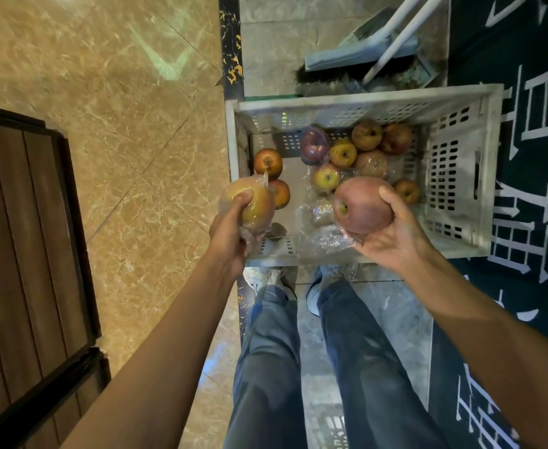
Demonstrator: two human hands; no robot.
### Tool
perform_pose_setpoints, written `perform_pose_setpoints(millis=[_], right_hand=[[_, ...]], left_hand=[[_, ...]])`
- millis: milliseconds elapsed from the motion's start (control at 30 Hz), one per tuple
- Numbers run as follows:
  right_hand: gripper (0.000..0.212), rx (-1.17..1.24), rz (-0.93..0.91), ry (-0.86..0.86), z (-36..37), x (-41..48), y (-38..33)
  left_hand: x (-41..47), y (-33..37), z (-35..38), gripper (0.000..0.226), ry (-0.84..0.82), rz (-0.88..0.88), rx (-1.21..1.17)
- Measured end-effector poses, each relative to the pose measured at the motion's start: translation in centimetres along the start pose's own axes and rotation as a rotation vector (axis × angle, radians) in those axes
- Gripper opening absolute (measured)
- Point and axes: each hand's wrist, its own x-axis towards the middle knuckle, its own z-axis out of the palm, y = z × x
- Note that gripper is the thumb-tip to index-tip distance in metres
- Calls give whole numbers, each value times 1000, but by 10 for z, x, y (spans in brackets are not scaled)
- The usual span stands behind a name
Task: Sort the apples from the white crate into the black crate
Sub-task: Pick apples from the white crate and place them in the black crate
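Observation:
The white crate [454, 176] sits on the floor ahead of my feet and holds several apples [344, 153], some in clear plastic wrap. My left hand [230, 234] is shut on a yellow-red apple in plastic wrap [253, 202], held over the crate's near left corner. Over the crate's near right part, my right hand [392, 234] grips a large red apple [361, 205]. A dark perforated crate [327, 429] shows only partly between my legs at the bottom.
A dustpan and broom [373, 50] lie beyond the white crate. A dark mat with white lettering [531, 92] runs along the right. A brown wooden door [23, 254] stands at the left beside marble floor tiles [130, 124]. My legs and shoes [282, 283] are just behind the crate.

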Motion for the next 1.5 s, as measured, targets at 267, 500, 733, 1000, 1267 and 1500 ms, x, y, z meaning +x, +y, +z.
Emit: perform_pose_setpoints(millis=[267, 500, 733, 1000, 1267, 1500], right_hand=[[97, -21, -45, 83, -10, 85, -12], [75, -100, -56, 60, -39, 146, -20], [44, -142, -53, 78, -51, 191, -20], [44, -124, -113, -113, -55, 217, -14], [45, -134, -142, -67, -53, 225, -14], [64, -282, -110, -19, -67, 230, -18]], left_hand=[[96, -42, 14, 64, 107, -186, 66], [178, -84, 28, 18, 75, -277, 310], [260, -120, 9, 66, 120, -284, 484], [273, -128, 0, 119, 364, -260, 782], [286, -133, 7, 93, 319, -161, 1129], [271, -115, 24, 113, 364, 172, 1293]])
